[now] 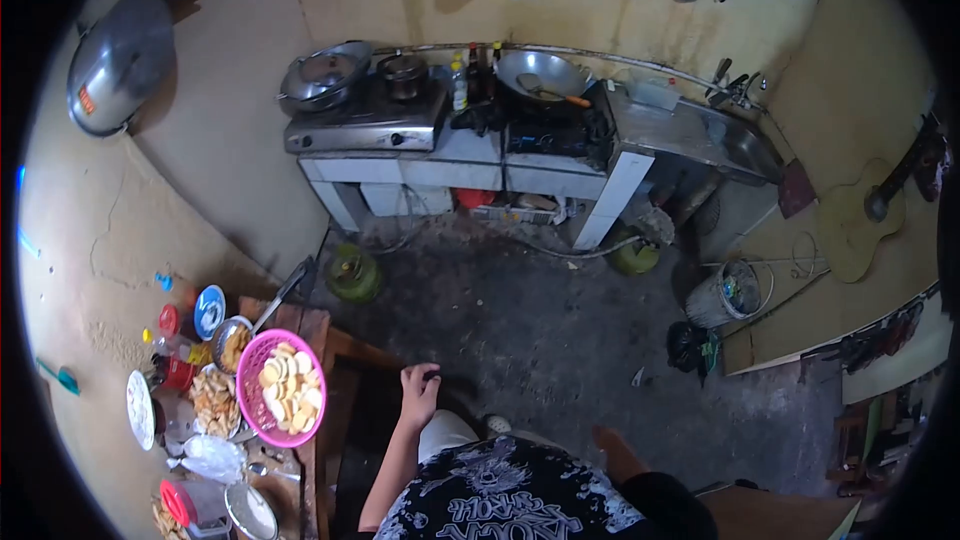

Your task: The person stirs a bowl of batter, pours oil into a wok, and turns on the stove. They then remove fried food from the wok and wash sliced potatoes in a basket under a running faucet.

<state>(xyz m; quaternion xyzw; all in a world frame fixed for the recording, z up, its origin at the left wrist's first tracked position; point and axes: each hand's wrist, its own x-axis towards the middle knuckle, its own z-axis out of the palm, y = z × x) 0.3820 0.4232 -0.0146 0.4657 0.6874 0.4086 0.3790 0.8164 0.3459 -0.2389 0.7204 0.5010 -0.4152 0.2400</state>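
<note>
My left hand (420, 392) is raised in front of my body, its fingers curled inward; what they hold, if anything, is too small to make out. To its left, a pink basket (247, 402) of pale sliced pieces (291, 387) sits at the edge of a wooden table (312, 325), apart from the hand. Beside the basket are a strainer (231, 342) with browned food and a pile of fried pieces (215, 402). Low on my right side, my right hand (612, 445) is partly visible and dim, with its fingers hard to make out, near nothing but the floor.
A stove (365, 130) with pots, a wok (540, 70) and a sink (740, 145) line the far wall. Green gas cylinders (353, 273) stand below. A bucket (722, 302) and black bag (686, 345) are at the right. A guitar (860, 220) leans there.
</note>
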